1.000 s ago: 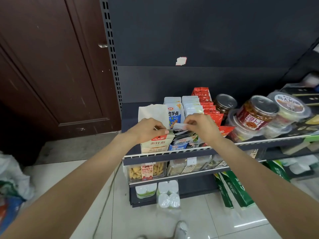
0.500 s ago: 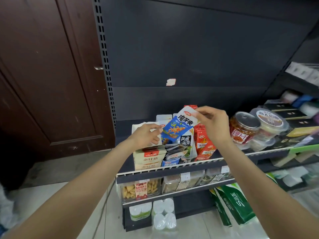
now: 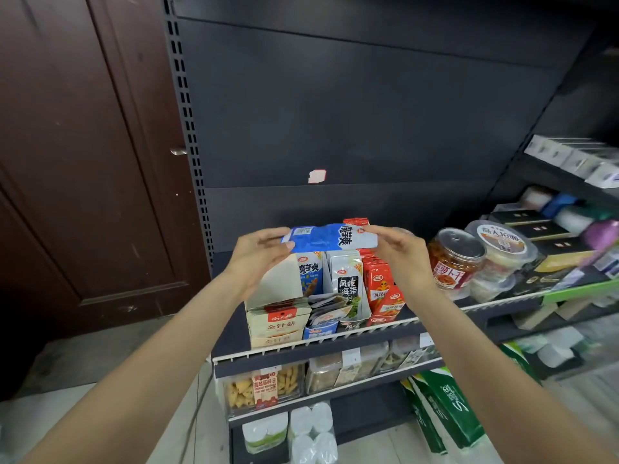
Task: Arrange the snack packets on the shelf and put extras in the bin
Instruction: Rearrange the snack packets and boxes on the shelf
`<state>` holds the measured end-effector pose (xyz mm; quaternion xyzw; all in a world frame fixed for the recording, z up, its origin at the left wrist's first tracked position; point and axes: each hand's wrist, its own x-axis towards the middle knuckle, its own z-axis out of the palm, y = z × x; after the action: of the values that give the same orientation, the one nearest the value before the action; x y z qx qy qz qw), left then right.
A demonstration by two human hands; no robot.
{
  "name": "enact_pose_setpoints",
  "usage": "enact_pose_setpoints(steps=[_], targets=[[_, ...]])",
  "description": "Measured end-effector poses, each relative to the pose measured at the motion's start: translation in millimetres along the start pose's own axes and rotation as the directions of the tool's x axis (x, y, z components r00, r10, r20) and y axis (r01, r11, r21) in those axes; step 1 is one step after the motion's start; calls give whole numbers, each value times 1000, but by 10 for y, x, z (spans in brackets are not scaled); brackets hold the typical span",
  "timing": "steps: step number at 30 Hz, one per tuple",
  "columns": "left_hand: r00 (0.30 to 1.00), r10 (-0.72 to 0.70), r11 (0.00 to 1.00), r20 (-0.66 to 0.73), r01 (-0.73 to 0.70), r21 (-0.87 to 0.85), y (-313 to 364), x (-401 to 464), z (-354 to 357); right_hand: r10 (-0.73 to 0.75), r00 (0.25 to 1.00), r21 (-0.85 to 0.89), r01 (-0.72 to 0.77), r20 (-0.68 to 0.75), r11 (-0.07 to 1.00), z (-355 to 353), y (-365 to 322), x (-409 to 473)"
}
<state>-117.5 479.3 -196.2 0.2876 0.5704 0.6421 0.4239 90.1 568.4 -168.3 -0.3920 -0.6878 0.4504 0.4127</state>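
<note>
A blue packet (image 3: 330, 236) lies sideways in the air above the shelf (image 3: 315, 341), held at both ends. The left hand (image 3: 259, 252) pinches its barcode end at 9 o'clock, thumb under and fingers over; the right hand (image 3: 398, 251) clamps the white end at 3 o'clock the same way. Held level and stretched between the two hands, the packet probably reads as being squared up before it goes back into a row.

Directly under it, at 6 o'clock, stand the rows it would join: more blue packets (image 3: 310, 274) upright, seaweed packets (image 3: 348, 284) just beside them, and red packets (image 3: 380, 289) next along at 4 o'clock. They stand on edge, faces forward, so the labels show and the rows pack tight. In front of the seaweed row a few loose packets (image 3: 326, 311) lie tilted and jumbled against the wire rail; these look like the ones yet to be sorted. A beige box (image 3: 278, 321) of flat packs sits at 7 o'clock, its flap raised behind the left hand.

Further out at 3 o'clock are a jar (image 3: 454, 259) and a lidded tub (image 3: 502, 247). No bin shows here, so where extras go cannot be told.
</note>
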Motion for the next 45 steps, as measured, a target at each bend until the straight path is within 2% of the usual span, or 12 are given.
enact_pose_setpoints(steps=[3,5,10,18,24,29,31,34,37,40,43,45], targets=[[995,97,983,24,-100,155,22,-44,-27,167,984,251,-177,58,952,52,51,-27],[986,163,959,24,-164,231,44,-75,-43,212,975,346,-222,67,912,61,36,-54],[949,304,894,86,-315,317,47,-131,-108,63,995,170,-76,82,983,67,44,-107],[927,353,838,124,-373,398,-44,-132,-259,50,995,244,-69,82,967,175,17,-106],[949,282,882,144,-315,350,-18,-57,-310,56,996,213,-70,74,975,211,-17,-57],[985,109,941,137,-147,306,-44,39,-285,60,995,288,-79,75,954,216,-48,34],[989,47,956,143,-86,281,-71,87,-263,12,996,211,-30,87,977,215,-66,66],[989,10,940,145,-59,336,-93,168,-235,-120,991,-68,124,54,990,219,-100,155],[987,134,833,85,-159,530,-128,261,-250,-244,970,-322,226,-16,919,220,-142,288],[963,241,573,123,-243,783,-232,378,-331,-294,955,-522,268,33,810,205,-113,427],[966,193,345,170,-229,910,-312,469,-393,-291,950,-610,296,111,735,201,-37,527],[976,153,335,155,-199,921,-318,524,-401,-261,956,-611,289,138,737,230,15,556]])
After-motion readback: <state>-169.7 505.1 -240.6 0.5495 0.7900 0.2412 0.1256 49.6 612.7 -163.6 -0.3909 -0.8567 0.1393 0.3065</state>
